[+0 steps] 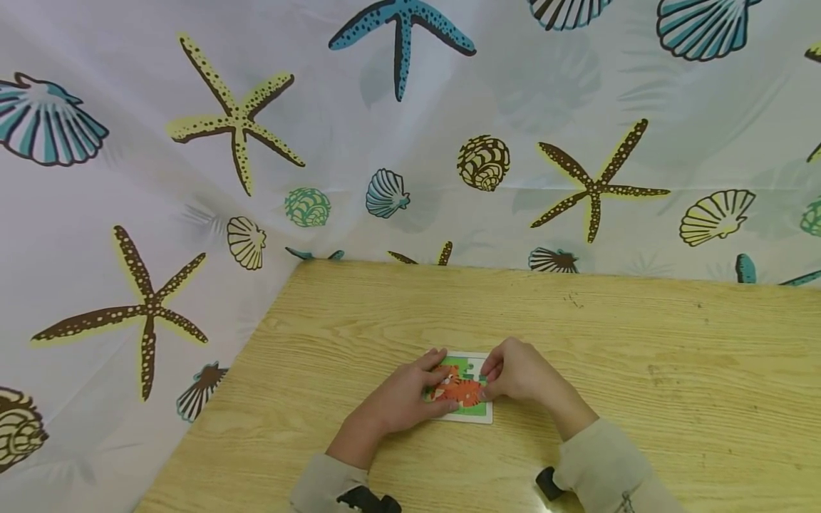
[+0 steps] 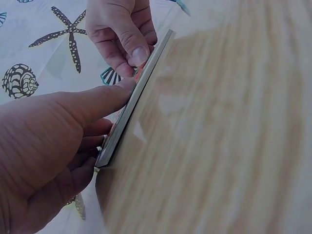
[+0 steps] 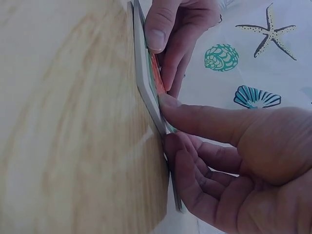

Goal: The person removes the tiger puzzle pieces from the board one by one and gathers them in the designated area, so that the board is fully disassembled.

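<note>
A small jigsaw puzzle with an orange tiger on green inside a white frame lies flat on the wooden table. From its left side my left hand rests over it, fingers spread and the thumb pressing on the face by the near edge. At the right side my right hand pinches a small puzzle piece between thumb and curled fingers. A green sliver of that piece shows beneath the thumb in the right wrist view; the rest is hidden. White base shows in the puzzle's upper right part.
The wood-grain table extends around the puzzle on all sides. Behind and to the left hangs a white cloth printed with starfish and shells, meeting the table's edges. Black straps with small cameras sit at both wrists.
</note>
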Available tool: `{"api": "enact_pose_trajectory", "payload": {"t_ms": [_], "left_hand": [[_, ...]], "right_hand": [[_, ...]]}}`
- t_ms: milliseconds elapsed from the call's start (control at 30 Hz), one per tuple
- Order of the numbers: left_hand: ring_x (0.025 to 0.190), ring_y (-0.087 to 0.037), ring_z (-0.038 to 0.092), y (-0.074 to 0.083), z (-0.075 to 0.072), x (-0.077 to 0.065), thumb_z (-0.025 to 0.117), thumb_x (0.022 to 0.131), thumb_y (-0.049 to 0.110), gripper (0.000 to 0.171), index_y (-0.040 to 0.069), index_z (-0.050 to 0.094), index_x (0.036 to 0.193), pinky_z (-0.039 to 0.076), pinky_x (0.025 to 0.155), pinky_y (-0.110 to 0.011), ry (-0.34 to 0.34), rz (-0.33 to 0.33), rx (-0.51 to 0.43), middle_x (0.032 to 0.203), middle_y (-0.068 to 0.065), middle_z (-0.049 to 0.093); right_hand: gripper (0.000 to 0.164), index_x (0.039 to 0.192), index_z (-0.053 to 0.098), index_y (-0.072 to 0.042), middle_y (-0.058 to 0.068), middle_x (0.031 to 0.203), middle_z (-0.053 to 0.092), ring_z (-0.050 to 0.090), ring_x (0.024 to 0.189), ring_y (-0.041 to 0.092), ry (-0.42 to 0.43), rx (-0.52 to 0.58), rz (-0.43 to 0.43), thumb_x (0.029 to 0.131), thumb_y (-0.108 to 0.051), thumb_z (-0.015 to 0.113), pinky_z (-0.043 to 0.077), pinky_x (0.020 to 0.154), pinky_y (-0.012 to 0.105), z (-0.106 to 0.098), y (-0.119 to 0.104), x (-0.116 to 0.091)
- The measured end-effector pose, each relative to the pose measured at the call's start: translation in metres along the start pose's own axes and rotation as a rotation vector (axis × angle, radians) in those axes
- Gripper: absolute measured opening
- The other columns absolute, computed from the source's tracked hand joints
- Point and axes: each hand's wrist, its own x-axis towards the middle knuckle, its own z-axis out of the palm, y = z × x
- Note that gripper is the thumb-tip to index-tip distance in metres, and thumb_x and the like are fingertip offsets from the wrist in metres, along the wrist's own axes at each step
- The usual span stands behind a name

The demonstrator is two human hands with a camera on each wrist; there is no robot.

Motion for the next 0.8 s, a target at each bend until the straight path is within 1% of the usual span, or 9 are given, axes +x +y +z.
{"api": "enact_pose_trajectory", "payload": {"t_ms": [167,267,533,633,800], "left_hand": [[0.157,-0.035,0.023,-0.0002,-0.0009,-0.001,0.072,0.099,0.037,0.068,-0.003,0.05,0.15,0.034,0.121,-0.054,-0.013,0.008,-0.01,0.169,-0.012,0.03],[0.157,-0.035,0.023,-0.0004,-0.001,-0.0013,0.072,0.1,0.037,0.067,-0.003,0.05,0.15,0.033,0.121,-0.054,-0.018,0.009,-0.009,0.169,-0.012,0.03],[0.158,-0.034,0.022,-0.0014,0.0,-0.0015,0.07,0.101,0.039,0.066,-0.001,0.051,0.15,0.033,0.122,-0.055,-0.017,0.006,-0.005,0.17,-0.01,0.029],[0.158,-0.034,0.022,-0.0017,-0.0002,-0.0017,0.07,0.1,0.039,0.066,0.0,0.051,0.15,0.032,0.122,-0.055,-0.017,0.002,0.001,0.17,-0.01,0.029],[0.157,-0.035,0.024,-0.0019,-0.0002,-0.0016,0.07,0.1,0.041,0.066,-0.001,0.052,0.149,0.033,0.121,-0.057,-0.013,0.014,0.022,0.169,-0.011,0.03]], "right_hand": [[0.025,0.083,0.069,-0.007,0.002,0.077,0.063,0.055,0.072,0.016,0.011,-0.001,-0.027,0.076,-0.004,0.093,0.046,0.065,0.027,0.0002,-0.0011,0.0],[0.023,0.083,0.069,-0.006,0.002,0.077,0.063,0.055,0.072,0.016,0.018,0.0,-0.038,0.077,-0.004,0.092,0.047,0.065,0.027,0.0001,-0.0017,-0.001],[0.01,0.085,0.073,-0.005,0.002,0.078,0.066,0.057,0.072,0.015,0.013,0.046,-0.038,0.087,-0.004,0.083,0.049,0.065,0.028,-0.0043,-0.0019,-0.0043],[0.009,0.086,0.073,-0.005,0.002,0.078,0.067,0.057,0.072,0.015,0.001,0.056,-0.033,0.089,-0.004,0.082,0.05,0.065,0.027,-0.0057,-0.0024,-0.0036],[0.008,0.086,0.074,-0.005,0.001,0.077,0.068,0.059,0.071,0.014,-0.015,0.065,-0.042,0.09,-0.003,0.081,0.051,0.066,0.027,-0.0075,-0.0022,-0.003]]}}
